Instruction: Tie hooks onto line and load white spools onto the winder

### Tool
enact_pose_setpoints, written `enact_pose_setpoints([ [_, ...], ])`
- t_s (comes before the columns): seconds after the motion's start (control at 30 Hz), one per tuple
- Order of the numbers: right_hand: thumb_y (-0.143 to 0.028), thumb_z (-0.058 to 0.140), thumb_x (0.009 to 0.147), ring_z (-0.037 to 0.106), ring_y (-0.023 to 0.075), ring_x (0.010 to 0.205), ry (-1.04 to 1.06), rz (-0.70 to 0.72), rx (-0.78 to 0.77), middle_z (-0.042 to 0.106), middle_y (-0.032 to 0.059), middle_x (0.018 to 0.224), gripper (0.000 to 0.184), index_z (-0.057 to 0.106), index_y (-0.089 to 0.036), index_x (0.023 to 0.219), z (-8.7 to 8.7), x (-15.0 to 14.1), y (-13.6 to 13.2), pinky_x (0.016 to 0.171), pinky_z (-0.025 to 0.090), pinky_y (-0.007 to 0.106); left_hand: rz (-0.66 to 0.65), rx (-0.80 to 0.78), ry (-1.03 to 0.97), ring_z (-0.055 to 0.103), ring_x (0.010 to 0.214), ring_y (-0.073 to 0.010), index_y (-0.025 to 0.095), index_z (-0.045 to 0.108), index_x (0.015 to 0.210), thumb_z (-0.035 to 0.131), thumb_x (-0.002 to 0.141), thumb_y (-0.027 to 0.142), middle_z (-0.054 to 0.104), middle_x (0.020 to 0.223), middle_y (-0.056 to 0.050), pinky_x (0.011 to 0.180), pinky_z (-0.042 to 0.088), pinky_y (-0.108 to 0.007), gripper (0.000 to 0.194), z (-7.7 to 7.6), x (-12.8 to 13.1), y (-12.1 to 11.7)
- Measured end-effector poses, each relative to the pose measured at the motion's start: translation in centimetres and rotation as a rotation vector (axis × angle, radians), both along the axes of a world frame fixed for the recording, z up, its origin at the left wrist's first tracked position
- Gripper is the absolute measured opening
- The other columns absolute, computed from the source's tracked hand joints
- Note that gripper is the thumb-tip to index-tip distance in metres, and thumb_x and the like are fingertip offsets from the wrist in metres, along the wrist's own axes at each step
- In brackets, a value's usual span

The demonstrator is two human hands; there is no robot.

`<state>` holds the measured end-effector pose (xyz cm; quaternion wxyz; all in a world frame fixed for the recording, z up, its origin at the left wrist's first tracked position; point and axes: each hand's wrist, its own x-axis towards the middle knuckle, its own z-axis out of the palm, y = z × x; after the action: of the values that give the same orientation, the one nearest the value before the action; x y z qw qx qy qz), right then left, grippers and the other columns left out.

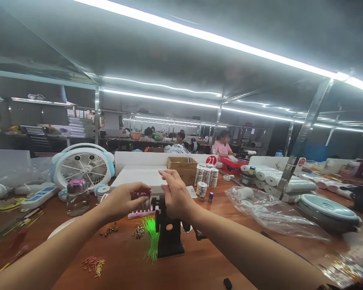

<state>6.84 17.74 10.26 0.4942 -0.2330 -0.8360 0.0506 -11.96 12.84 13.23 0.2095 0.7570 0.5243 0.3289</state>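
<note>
The person's left hand [124, 201] and right hand [176, 194] both reach over a small black clamp stand [169, 237] fixed on a wooden surface [124, 274]. The right hand sits directly above the stand, its fingers bunched narrowly at the top; whether they pinch something thin there cannot be told. The left hand, just left of the stand, is curled into a narrow shape, with its fingertips close to a pink comb-like rack [142, 212] that carries small upright pieces. Whether this hand holds anything is also hidden. A tuft of neon-green fibres [151, 237] fans downward, touching the left side of the stand.

Left of the stand, small heaps of beaded metal pieces [110, 230] lie on the surface, with a glass jar with a pink lid [77, 197] and a white-and-blue fan [81, 167] farther out. Behind the stand are a cardboard box [181, 169] and stacks of striped spools [205, 176]. Right of the stand lie a crumpled plastic bag [269, 211], white rolls [278, 181] and a round teal lidded tub [329, 213]. Well behind the stand, a co-worker in a pink top [223, 146] sits beside a red tray [230, 162].
</note>
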Motion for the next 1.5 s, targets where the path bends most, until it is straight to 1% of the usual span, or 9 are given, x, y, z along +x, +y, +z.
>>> enact_pose_setpoints([
  [0.1,-0.002,0.043,0.077,0.050,0.0202,0.105,-0.057,0.006,-0.086,0.051,0.0144,0.112,0.046,0.049,-0.008,0.123,0.3,0.8,0.0,0.096,0.042,0.035,0.013,0.160,0.144,0.059,0.090,-0.0218,0.022,0.061,0.105,0.059,0.074,0.029,0.065,0.101,-0.004,0.080,0.043,-0.032,0.032,-0.9,0.5,-1.2],
  [0.2,-0.002,0.045,0.076,0.050,0.0202,0.105,-0.062,0.005,-0.125,0.051,0.0136,0.111,0.045,0.051,-0.009,0.120,0.1,1.1,0.0,0.095,0.042,0.035,0.057,0.294,0.238,0.058,0.088,-0.0216,0.023,0.064,0.097,0.057,0.076,0.026,0.062,0.098,-0.004,0.079,0.041,-0.033,0.023,-1.4,1.1,-1.2],
  [0.43,-0.004,0.053,0.075,0.051,0.0201,0.103,-0.121,0.001,-0.138,0.054,0.0125,0.108,0.039,0.058,-0.009,0.113,0.0,1.2,-0.6,0.093,0.042,0.033,0.186,0.328,0.137,0.057,0.077,-0.0223,0.022,0.065,0.080,0.048,0.083,0.035,0.060,0.083,-0.004,0.072,0.040,-0.035,0.022,-2.0,1.9,-0.2],
  [0.67,-0.004,0.055,0.076,0.054,0.0179,0.097,-0.147,0.016,-0.185,0.057,0.0117,0.102,0.030,0.063,-0.007,0.105,0.1,0.8,-0.8,0.090,0.042,0.028,0.224,0.276,-0.078,0.060,0.072,-0.0172,0.021,0.060,0.084,0.050,0.081,0.043,0.057,0.093,-0.003,0.064,0.044,-0.029,0.024,-1.8,1.8,0.8],
  [0.97,-0.016,0.055,0.082,0.054,0.0150,0.076,-0.247,-0.017,-0.237,0.057,0.0035,0.080,0.015,0.069,-0.017,0.084,0.8,-1.4,-0.3,0.070,0.042,0.026,0.247,0.147,-0.234,0.054,0.051,-0.0145,0.021,0.059,0.084,0.055,0.077,0.047,0.059,0.058,0.004,0.050,0.041,-0.025,0.027,-1.4,1.5,1.1],
  [1.13,-0.012,0.057,0.076,0.053,0.0183,0.076,-0.273,0.011,-0.240,0.056,0.0047,0.077,0.008,0.063,-0.015,0.073,1.0,-2.2,0.1,0.070,0.041,0.030,0.255,0.121,-0.268,0.059,0.057,-0.0174,0.021,0.061,0.082,0.057,0.074,0.050,0.065,0.061,0.002,0.054,0.044,-0.027,0.030,-1.1,1.5,1.0],
  [1.23,-0.010,0.056,0.075,0.052,0.0195,0.083,-0.221,0.026,-0.252,0.057,0.0062,0.086,0.007,0.059,-0.015,0.079,1.2,-2.0,0.0,0.076,0.040,0.031,0.248,0.108,-0.280,0.063,0.064,-0.0202,0.021,0.062,0.084,0.057,0.075,0.051,0.068,0.069,-0.001,0.061,0.047,-0.030,0.032,-0.9,1.4,1.0],
  [1.37,-0.013,0.045,0.085,0.053,0.0166,0.082,-0.064,0.001,-0.396,0.059,0.0057,0.087,0.009,0.053,-0.015,0.087,2.4,-1.3,-0.2,0.077,0.041,0.030,0.168,0.117,-0.254,0.063,0.086,-0.0235,0.020,0.068,0.074,0.064,0.070,0.046,0.070,0.091,-0.006,0.075,0.047,-0.032,0.026,-1.0,1.2,0.7],
  [1.5,-0.014,0.048,0.083,0.054,0.0105,0.054,-0.061,0.091,-0.685,0.057,-0.0004,0.066,0.012,0.052,-0.015,0.072,3.1,-1.2,-0.4,0.053,0.044,0.022,0.039,0.092,-0.210,0.063,0.089,-0.0248,0.022,0.072,0.073,0.067,0.069,0.042,0.070,0.092,-0.006,0.075,0.048,-0.032,0.021,-1.0,1.3,0.1],
])
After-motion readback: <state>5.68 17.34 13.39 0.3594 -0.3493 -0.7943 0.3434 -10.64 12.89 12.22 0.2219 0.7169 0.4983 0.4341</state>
